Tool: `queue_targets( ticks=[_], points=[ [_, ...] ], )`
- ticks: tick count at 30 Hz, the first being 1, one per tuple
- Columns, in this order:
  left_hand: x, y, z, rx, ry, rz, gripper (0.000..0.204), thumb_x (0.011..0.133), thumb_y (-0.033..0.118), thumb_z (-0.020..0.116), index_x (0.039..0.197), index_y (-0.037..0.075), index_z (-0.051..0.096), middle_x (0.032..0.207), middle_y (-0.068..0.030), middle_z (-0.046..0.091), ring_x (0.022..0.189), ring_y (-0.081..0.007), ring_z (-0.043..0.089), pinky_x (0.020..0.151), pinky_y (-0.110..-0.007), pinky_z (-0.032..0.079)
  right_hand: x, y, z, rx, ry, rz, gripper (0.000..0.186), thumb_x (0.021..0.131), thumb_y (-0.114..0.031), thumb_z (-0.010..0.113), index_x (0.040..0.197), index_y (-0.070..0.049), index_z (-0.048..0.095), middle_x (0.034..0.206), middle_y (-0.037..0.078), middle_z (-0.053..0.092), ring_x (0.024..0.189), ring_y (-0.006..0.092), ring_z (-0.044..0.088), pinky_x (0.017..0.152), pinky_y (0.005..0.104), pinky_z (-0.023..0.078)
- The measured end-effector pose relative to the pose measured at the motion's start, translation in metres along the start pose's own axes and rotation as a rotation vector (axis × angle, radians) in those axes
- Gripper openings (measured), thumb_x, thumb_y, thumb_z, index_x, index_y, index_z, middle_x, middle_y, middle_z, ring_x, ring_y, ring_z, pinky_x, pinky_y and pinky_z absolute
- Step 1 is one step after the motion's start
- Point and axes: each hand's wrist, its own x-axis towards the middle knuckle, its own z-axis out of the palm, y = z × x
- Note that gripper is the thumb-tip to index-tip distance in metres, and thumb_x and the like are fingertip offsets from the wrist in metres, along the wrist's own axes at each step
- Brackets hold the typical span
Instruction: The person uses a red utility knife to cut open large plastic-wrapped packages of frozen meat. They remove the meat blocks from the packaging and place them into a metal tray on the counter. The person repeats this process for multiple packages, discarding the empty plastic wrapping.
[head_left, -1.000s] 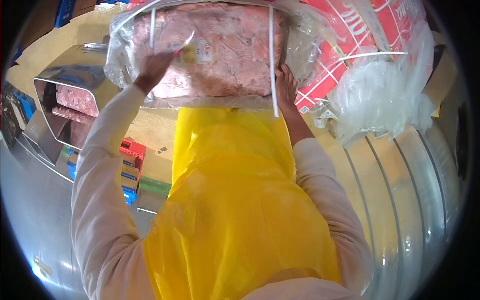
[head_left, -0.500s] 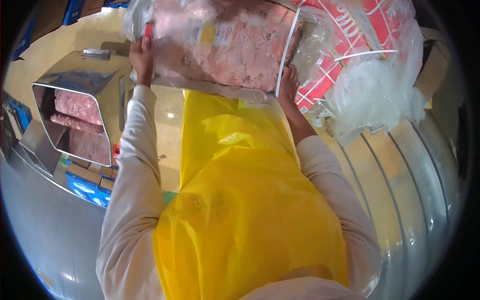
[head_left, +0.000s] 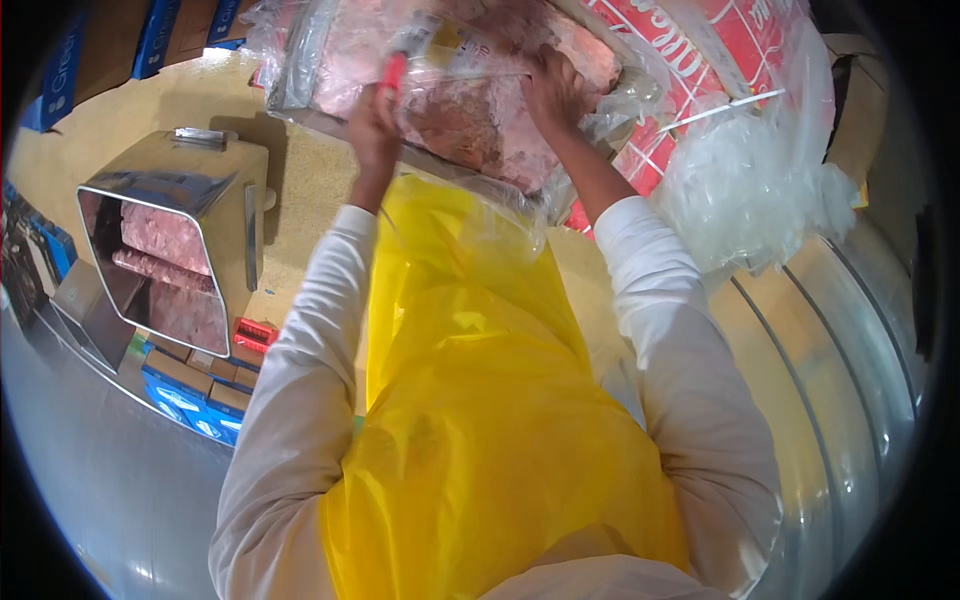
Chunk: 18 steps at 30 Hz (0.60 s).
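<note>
While leaning over the yellow apron at the near edge, both sleeves reach up and away toward one thing. Left hand closed around a red-handled tool, presumably a knife, blade end hidden against the wrapping. Right hand spread flat, fingers curled into the clear plastic wrap, gripping film rather than anything solid. Directly beyond both grips, touching them: the big pink block of frozen meat, long axis running left to right and tilted, its right end higher. Left grip at the block's middle, right grip nearer its right end. Farther left, well apart, a steel hopper holding more pink slabs. Farthest right, a red and white carton behind the block.
</note>
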Motion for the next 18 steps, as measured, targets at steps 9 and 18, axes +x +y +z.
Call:
queue_targets(
  ticks=[9, 18],
  points=[
    [-0.015, 0.093, 0.085, 0.322, -0.203, -0.178, 0.019, 0.100, 0.019, 0.054, 0.110, 0.004, 0.047, 0.082, -0.0293, 0.070, 0.075, -0.0510, 0.068, 0.069, -0.062, 0.051, 0.007, 0.037, 0.000, 0.226, -0.202, -0.242, 0.029, 0.090, -0.030, 0.060, 0.110, -0.012, 0.072, 0.099, 0.019, 0.074, 0.095, 0.0400, 0.070, 0.089, 0.0520, 0.052],
    [-0.299, 0.105, 0.147, 0.244, -0.718, -0.263, 0.025, 0.104, 0.022, 0.046, 0.115, 0.001, 0.054, 0.082, -0.0275, 0.070, 0.080, -0.0475, 0.070, 0.072, -0.061, 0.053, -0.041, 0.147, -0.004, 0.856, -0.093, 0.261, 0.027, 0.097, -0.024, 0.059, 0.085, -0.001, 0.066, 0.071, 0.010, 0.063, 0.063, 0.0199, 0.060, 0.060, 0.0376, 0.047]
  ],
)
